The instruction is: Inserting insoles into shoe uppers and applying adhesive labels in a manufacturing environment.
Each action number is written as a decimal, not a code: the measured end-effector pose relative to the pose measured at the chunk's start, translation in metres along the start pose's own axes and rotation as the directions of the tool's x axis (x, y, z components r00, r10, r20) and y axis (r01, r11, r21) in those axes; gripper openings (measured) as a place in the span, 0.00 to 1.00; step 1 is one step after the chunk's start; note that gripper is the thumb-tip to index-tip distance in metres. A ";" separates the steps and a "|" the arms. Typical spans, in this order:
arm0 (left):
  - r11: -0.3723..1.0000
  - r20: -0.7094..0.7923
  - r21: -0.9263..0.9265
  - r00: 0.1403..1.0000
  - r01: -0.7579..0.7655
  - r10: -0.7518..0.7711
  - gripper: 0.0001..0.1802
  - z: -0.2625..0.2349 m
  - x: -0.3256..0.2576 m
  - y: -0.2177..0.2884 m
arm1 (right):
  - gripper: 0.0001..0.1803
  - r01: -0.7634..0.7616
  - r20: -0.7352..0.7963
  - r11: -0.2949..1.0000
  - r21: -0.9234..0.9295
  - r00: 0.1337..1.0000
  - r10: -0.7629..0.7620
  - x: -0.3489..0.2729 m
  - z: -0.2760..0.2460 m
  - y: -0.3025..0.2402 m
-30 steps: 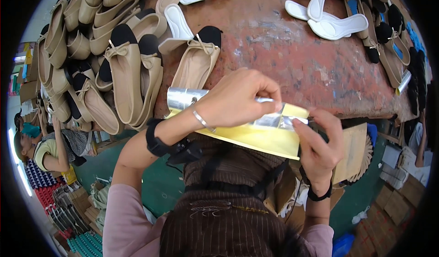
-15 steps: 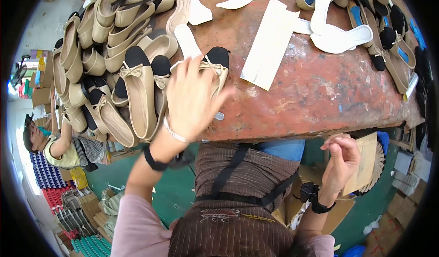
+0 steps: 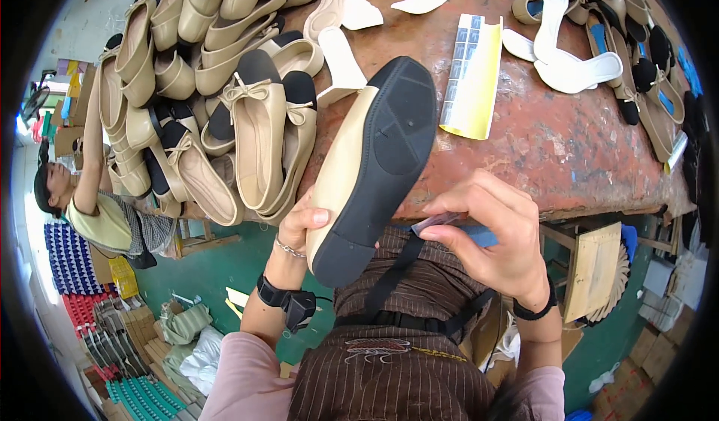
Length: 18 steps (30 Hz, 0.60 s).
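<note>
A worn, rust-red table (image 3: 569, 151) fills the upper part of the view, above a green floor (image 3: 217, 264) where stacks of coloured trays, sacks and cardboard lie at the lower left, and another person (image 3: 97, 211) in a yellow top leans at the table's left edge. A heap of beige flat shoes (image 3: 202, 84) with black toes and bows, too many and too overlapped to count, covers the table's left side, and more shoes line its right rim. Four white insoles (image 3: 569, 69) lie loose at the top, and one yellow sticker sheet (image 3: 473, 76) lies flat near the middle. Half a second ago the left hand was reaching into the heap and the right hand hung below the table edge; now the left hand (image 3: 303, 222) grips one beige shoe (image 3: 371, 166) by its side, lifted off the table and tilted with its black sole facing up, and the right hand (image 3: 498, 237) has come up beside the shoe's heel, pinching a small silvery sticker (image 3: 438, 222) between thumb and fingers.
</note>
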State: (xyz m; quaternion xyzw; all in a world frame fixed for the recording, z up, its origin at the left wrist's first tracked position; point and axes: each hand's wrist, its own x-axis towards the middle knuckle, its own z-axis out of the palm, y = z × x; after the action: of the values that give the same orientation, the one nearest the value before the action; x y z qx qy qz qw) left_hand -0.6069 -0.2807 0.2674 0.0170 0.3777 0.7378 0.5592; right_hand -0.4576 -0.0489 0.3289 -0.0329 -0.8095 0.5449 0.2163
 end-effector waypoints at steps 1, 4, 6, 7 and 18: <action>0.998 0.002 -0.060 1.000 0.031 -0.031 0.50 -0.001 -0.003 -0.002 | 0.12 0.076 0.036 0.995 -0.064 0.997 -0.073 0.006 0.001 -0.004; 0.995 0.121 -0.092 0.992 0.045 -0.034 0.47 0.001 -0.006 -0.001 | 0.14 0.192 0.109 0.966 -0.176 0.979 -0.174 0.017 0.008 -0.007; 0.997 0.102 0.034 0.992 0.071 -0.074 0.48 0.004 -0.013 0.001 | 0.16 0.245 0.188 0.912 -0.329 0.963 -0.191 0.022 0.014 -0.011; 0.995 0.122 0.089 0.991 0.052 -0.063 0.38 -0.002 -0.013 -0.002 | 0.16 0.251 0.199 0.911 -0.326 0.961 -0.193 0.023 0.015 -0.013; 0.373 0.441 0.750 0.834 -0.546 0.332 0.14 -0.005 -0.049 0.085 | 0.11 -0.352 -0.554 0.928 -0.122 0.800 0.231 0.001 -0.033 0.060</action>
State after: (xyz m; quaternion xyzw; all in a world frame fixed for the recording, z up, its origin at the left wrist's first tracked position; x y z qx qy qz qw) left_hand -0.6601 -0.3322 0.3329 0.4700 0.6080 0.5679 0.2949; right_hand -0.4566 0.0043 0.2863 -0.3303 -0.7580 0.4487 0.3392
